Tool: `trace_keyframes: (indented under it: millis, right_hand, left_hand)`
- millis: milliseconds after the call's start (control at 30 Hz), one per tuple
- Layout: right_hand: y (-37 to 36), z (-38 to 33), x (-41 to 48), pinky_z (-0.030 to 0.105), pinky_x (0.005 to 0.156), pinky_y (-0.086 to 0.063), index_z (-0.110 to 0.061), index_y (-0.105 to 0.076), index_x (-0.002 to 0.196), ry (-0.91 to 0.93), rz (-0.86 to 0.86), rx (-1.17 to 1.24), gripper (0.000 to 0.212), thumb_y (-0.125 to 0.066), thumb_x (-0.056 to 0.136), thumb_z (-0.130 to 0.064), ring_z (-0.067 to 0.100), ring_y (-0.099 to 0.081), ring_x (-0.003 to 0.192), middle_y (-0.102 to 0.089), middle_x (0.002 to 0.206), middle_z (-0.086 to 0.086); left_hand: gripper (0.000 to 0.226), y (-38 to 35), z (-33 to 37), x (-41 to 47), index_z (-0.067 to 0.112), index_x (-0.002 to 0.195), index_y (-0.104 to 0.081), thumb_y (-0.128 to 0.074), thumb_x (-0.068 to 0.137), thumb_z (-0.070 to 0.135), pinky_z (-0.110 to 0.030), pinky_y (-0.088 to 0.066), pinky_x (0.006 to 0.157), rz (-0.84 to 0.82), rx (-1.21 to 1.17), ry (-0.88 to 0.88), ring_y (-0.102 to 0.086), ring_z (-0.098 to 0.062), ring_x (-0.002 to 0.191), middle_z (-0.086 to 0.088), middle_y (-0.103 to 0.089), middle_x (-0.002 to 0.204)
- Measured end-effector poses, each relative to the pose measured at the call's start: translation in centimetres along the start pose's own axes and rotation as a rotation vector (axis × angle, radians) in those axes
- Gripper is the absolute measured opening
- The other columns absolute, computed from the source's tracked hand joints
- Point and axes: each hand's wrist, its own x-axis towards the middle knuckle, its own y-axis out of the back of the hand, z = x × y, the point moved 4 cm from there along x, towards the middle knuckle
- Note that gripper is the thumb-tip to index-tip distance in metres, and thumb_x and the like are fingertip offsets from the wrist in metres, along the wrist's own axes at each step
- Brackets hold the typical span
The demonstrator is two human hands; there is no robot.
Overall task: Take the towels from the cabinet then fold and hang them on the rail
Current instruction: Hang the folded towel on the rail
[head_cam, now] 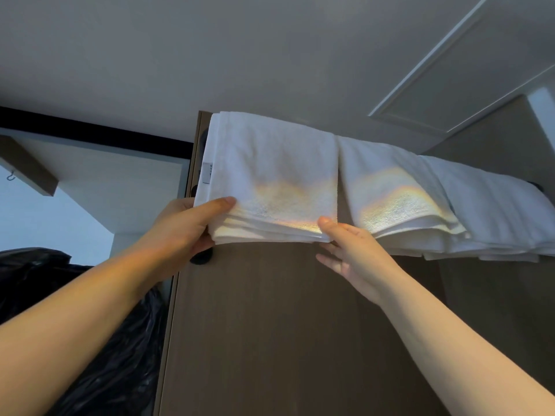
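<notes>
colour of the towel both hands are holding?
White towel, with a rainbow-tinted patch of light near its lower edge; head view, the only one.

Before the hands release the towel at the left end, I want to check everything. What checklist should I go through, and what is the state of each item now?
1. Left towel draped over the rail: ok.
2. Left hand grips its lower left corner: ok.
3. Right hand pinches its lower right corner: ok.
4. Bottom edges of the folded layers aligned: not ok, they fan out slightly.
5. No overlap with the middle towel: cannot tell, the edges meet.
6. Back half hangs as low as the front: cannot tell, hidden.
</notes>
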Motion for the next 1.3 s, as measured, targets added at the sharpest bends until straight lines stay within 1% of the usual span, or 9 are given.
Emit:
trace_keyframes:
  millis: [267, 400, 467, 533, 600, 767, 1000, 1200, 1300]
  right_hand:
    - [-0.9, 0.9, 0.0, 0.045, 0.107, -0.046, -0.009, -0.053, 0.134, -0.024, 0.021, 0.024, 0.046, -0.056, 0.098, -0.037, 0.020, -0.053, 0.125, -0.054, 0.138, 0.002]
    - [-1.6, 0.0, -2.0, 0.033, 0.089, -0.053, -0.019, -0.057, 0.100, 0.195, 0.186, -0.469, 0.029, -0.053, 0.096, -0.047, 0.012, -0.060, 0.100, -0.061, 0.100, -0.009]
    - [-2.3, -1.2, -3.4, 0.025, 0.095, -0.048, -0.021, -0.052, 0.126, 0.441, 0.282, -0.816, 0.043, -0.053, 0.095, -0.051, 0.013, -0.053, 0.121, -0.059, 0.124, -0.006]
    - [-3.7, -2.6, -4.7, 0.036, 0.120, -0.025, -0.016, -0.024, 0.154, 0.657, 0.395, -1.131, 0.073, -0.052, 0.094, -0.049, 0.018, -0.020, 0.149, -0.027, 0.160, 0.003]
    - [-5.6, -4.1, -5.7, 0.047, 0.122, -0.014, -0.013, -0.031, 0.152, 0.883, 0.421, -1.294, 0.071, -0.060, 0.093, -0.040, 0.024, -0.017, 0.151, -0.026, 0.160, 0.009]
    - [-10.2, -4.7, -5.6, 0.046, 0.103, -0.040, -0.012, -0.068, 0.116, 1.070, 0.215, -1.303, 0.040, -0.077, 0.081, -0.028, 0.031, -0.052, 0.123, -0.059, 0.131, 0.011]
    - [-11.4, -5.2, -4.4, 0.036, 0.068, -0.051, -0.007, -0.073, 0.097, 1.119, 0.226, -1.222, 0.016, -0.074, 0.083, -0.015, 0.028, -0.061, 0.093, -0.066, 0.108, 0.008]
    - [-10.6, -5.4, -3.8, 0.035, 0.065, -0.050, -0.007, -0.075, 0.089, 1.075, 0.174, -1.144, 0.012, -0.078, 0.081, -0.016, 0.024, -0.060, 0.079, -0.065, 0.091, 0.004]
    - [-10.5, -5.3, -3.4, 0.039, 0.065, -0.051, -0.007, -0.076, 0.087, 1.060, 0.136, -1.101, 0.005, -0.074, 0.085, -0.011, 0.023, -0.060, 0.074, -0.065, 0.087, 0.005]
  left_hand:
    - [0.030, 0.6, -0.6, -0.2, 0.009, 0.106, -0.068, -0.068, 0.086, 0.032, -0.024, -0.059, 0.072, -0.040, 0.132, -0.107, -0.073, -0.018, 0.092, -0.003, -0.076, 0.100]
    - [0.038, 1.3, -1.4, -1.1, 0.007, 0.110, -0.070, -0.073, 0.075, 0.021, -0.033, -0.056, 0.087, -0.286, 0.132, -0.090, -0.068, -0.023, 0.107, -0.007, -0.071, 0.114]
    - [0.025, 1.8, -1.3, -1.5, 0.010, 0.101, -0.075, -0.070, 0.079, 0.020, -0.032, -0.056, 0.088, -0.324, 0.109, -0.103, -0.068, -0.022, 0.108, -0.008, -0.071, 0.114]
    - [0.015, 2.1, -1.0, -1.7, 0.013, 0.090, -0.078, -0.067, 0.082, 0.019, -0.030, -0.056, 0.087, -0.315, 0.099, -0.118, -0.068, -0.022, 0.106, -0.009, -0.072, 0.111]
    - [0.013, 2.2, -0.9, -1.7, 0.011, 0.084, -0.078, -0.067, 0.082, 0.018, -0.030, -0.057, 0.085, -0.297, 0.085, -0.123, -0.069, -0.024, 0.103, -0.011, -0.073, 0.106]
    - [0.021, 2.3, -0.7, -1.9, 0.008, 0.102, -0.075, -0.064, 0.087, 0.019, -0.029, -0.056, 0.085, -0.331, 0.102, -0.136, -0.068, -0.022, 0.106, -0.010, -0.072, 0.113]
    - [0.024, 2.8, 0.1, -2.0, 0.017, 0.108, -0.072, -0.068, 0.087, 0.028, -0.034, -0.056, 0.088, -0.274, 0.145, -0.153, -0.067, -0.021, 0.108, -0.006, -0.071, 0.113]
    - [0.032, 3.4, 2.4, -1.9, 0.024, 0.090, -0.074, -0.057, 0.086, 0.051, -0.022, -0.058, 0.068, -0.018, 0.087, -0.160, -0.071, -0.011, 0.089, 0.006, -0.075, 0.096]
    - [0.026, 3.0, 2.9, -1.7, 0.010, 0.095, -0.071, -0.067, 0.084, 0.033, -0.019, -0.058, 0.065, 0.055, 0.098, -0.155, -0.073, -0.018, 0.086, -0.003, -0.076, 0.090]
